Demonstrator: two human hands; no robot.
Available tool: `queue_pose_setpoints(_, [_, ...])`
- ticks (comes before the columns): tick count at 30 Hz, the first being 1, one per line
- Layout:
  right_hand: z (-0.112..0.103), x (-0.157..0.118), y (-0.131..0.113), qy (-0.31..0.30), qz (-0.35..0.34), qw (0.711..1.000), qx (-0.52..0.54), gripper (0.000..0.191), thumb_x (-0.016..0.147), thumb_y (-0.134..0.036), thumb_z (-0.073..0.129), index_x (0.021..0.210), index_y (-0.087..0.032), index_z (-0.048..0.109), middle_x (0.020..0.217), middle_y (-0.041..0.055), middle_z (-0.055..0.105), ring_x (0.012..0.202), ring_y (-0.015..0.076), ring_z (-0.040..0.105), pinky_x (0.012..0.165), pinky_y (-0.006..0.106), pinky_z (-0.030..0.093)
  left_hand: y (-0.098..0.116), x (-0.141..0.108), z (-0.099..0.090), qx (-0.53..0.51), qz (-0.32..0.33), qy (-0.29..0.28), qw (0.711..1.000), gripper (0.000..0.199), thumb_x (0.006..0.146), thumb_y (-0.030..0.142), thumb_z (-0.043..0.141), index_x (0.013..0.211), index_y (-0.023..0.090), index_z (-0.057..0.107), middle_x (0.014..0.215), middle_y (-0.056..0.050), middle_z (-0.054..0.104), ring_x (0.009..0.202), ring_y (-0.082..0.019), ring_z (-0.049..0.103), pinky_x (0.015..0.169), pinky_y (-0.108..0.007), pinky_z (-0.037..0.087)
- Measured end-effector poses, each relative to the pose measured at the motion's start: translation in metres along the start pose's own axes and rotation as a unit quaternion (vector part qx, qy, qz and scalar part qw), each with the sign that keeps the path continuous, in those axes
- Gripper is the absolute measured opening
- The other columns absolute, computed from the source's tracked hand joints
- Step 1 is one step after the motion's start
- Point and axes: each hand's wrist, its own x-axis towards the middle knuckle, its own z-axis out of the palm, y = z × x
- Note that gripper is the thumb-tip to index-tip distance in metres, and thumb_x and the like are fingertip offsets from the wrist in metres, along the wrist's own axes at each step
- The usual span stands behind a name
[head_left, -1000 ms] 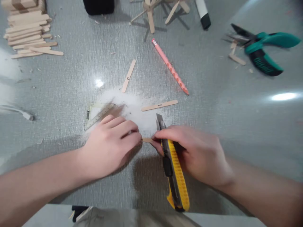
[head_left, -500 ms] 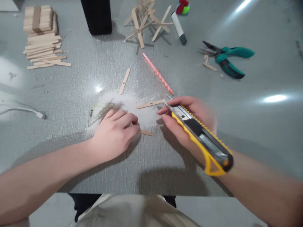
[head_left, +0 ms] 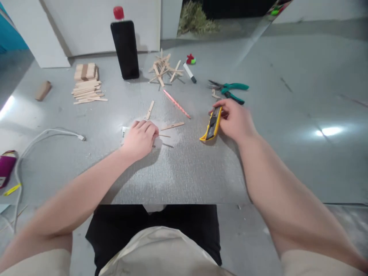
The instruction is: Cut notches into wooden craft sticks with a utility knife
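Between the fingers of my left hand (head_left: pixel 140 138) is a craft stick (head_left: pixel 165 136). Its thin end points right, and a separate shadow on the table shows it is slightly raised. My right hand (head_left: pixel 236 119) is closed around a yellow and black utility knife (head_left: pixel 213 124), with the handle's end toward me; I cannot make out the blade. One craft stick (head_left: pixel 173 125) with a dark mark at its middle lies just beyond my left hand, and another craft stick (head_left: pixel 150 110) lies farther back. A clear ruler (head_left: pixel 124 131) is mostly covered by my left hand.
A pink pencil (head_left: pixel 176 103) lies mid-table. Behind are pliers (head_left: pixel 230 89), a marker (head_left: pixel 189 73), crossed craft sticks (head_left: pixel 161 69), a black phone (head_left: pixel 125 51) upright against a red-capped bottle (head_left: pixel 118 13), and stacked craft sticks (head_left: pixel 87 92). A white cable (head_left: pixel 57 131) runs at left.
My view has tilted up and widened. The right hand has shifted away from the marked stick and turned the knife, its handle now toward me. My left hand has lifted its craft stick a little.
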Motion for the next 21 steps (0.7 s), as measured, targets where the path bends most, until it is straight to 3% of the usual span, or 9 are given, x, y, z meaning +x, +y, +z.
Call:
queue_pose_setpoints(4, [-0.008, 0.007, 0.012, 0.025, -0.005, 1.0, 0.014, 0.027, 0.101, -0.025, 0.047, 0.117, -0.017, 0.068, 0.091, 0.0059, 0.077, 0.068, 0.0135, 0.066, 0.073, 0.031, 0.052, -0.002, -0.004, 0.003, 0.024, -0.03, -0.004, 0.999, 0.013, 0.099, 0.014, 0.05, 0.1, 0.013, 0.064, 0.101, -0.007, 0.068, 0.097, -0.021, 0.063, 0.091, -0.04, 0.05])
queue_pose_setpoints(7, [-0.013, 0.004, 0.006, 0.049, 0.003, 0.999, 0.007, 0.022, 0.101, -0.037, 0.057, 0.11, -0.02, 0.068, 0.101, 0.0042, 0.071, 0.081, 0.0142, 0.066, 0.077, 0.032, 0.057, 0.0, -0.007, 0.004, 0.033, -0.029, -0.017, 0.999, 0.022, 0.099, 0.033, 0.062, 0.11, 0.014, 0.065, 0.111, -0.006, 0.067, 0.101, -0.019, 0.065, 0.093, -0.041, 0.056])
queue_pose_setpoints(9, [-0.008, -0.003, -0.01, 0.056, 0.002, 0.998, 0.007, 0.028, 0.102, -0.041, 0.057, 0.117, -0.02, 0.064, 0.112, 0.0072, 0.068, 0.091, 0.0174, 0.067, 0.08, 0.037, 0.059, 0.001, -0.008, 0.005, 0.038, -0.03, -0.022, 0.999, 0.027, 0.099, 0.036, 0.063, 0.116, 0.015, 0.064, 0.116, -0.008, 0.066, 0.103, -0.02, 0.066, 0.093, -0.042, 0.057])
queue_pose_setpoints(11, [0.005, -0.012, -0.035, 0.009, -0.013, 1.0, 0.005, 0.028, 0.101, -0.042, 0.057, 0.117, -0.02, 0.065, 0.11, 0.0069, 0.068, 0.089, 0.017, 0.066, 0.081, 0.037, 0.059, 0.001, -0.009, 0.004, 0.042, -0.029, -0.027, 0.998, 0.029, 0.099, 0.037, 0.062, 0.119, 0.015, 0.063, 0.119, -0.008, 0.066, 0.105, -0.02, 0.066, 0.093, -0.042, 0.058])
queue_pose_setpoints(16, [0.051, -0.021, -0.109, -0.231, -0.108, 0.967, 0.017, 0.027, 0.098, -0.04, 0.064, 0.112, -0.016, 0.066, 0.104, 0.0048, 0.07, 0.085, 0.0159, 0.068, 0.079, 0.036, 0.06, 0.0, -0.011, 0.0, 0.05, -0.042, -0.022, 0.998, 0.032, 0.099, 0.037, 0.062, 0.123, 0.016, 0.062, 0.124, -0.009, 0.064, 0.108, -0.022, 0.065, 0.095, -0.044, 0.057])
queue_pose_setpoints(18, [0.064, -0.018, -0.125, -0.274, -0.115, 0.955, 0.022, 0.026, 0.099, -0.039, 0.063, 0.111, -0.016, 0.066, 0.104, 0.0049, 0.07, 0.086, 0.0161, 0.068, 0.079, 0.036, 0.06, -0.001, -0.012, -0.002, 0.053, -0.054, -0.013, 0.997, 0.032, 0.099, 0.037, 0.062, 0.123, 0.016, 0.062, 0.125, -0.009, 0.064, 0.109, -0.022, 0.065, 0.095, -0.044, 0.057])
queue_pose_setpoints(21, [0.076, -0.015, -0.13, -0.294, -0.107, 0.949, 0.037, 0.029, 0.099, -0.038, 0.063, 0.116, -0.016, 0.065, 0.11, 0.0064, 0.069, 0.09, 0.0174, 0.069, 0.079, 0.037, 0.06, -0.001, -0.013, -0.006, 0.048, -0.058, -0.007, 0.997, 0.032, 0.099, 0.037, 0.062, 0.123, 0.016, 0.062, 0.125, -0.01, 0.064, 0.11, -0.022, 0.065, 0.096, -0.045, 0.057])
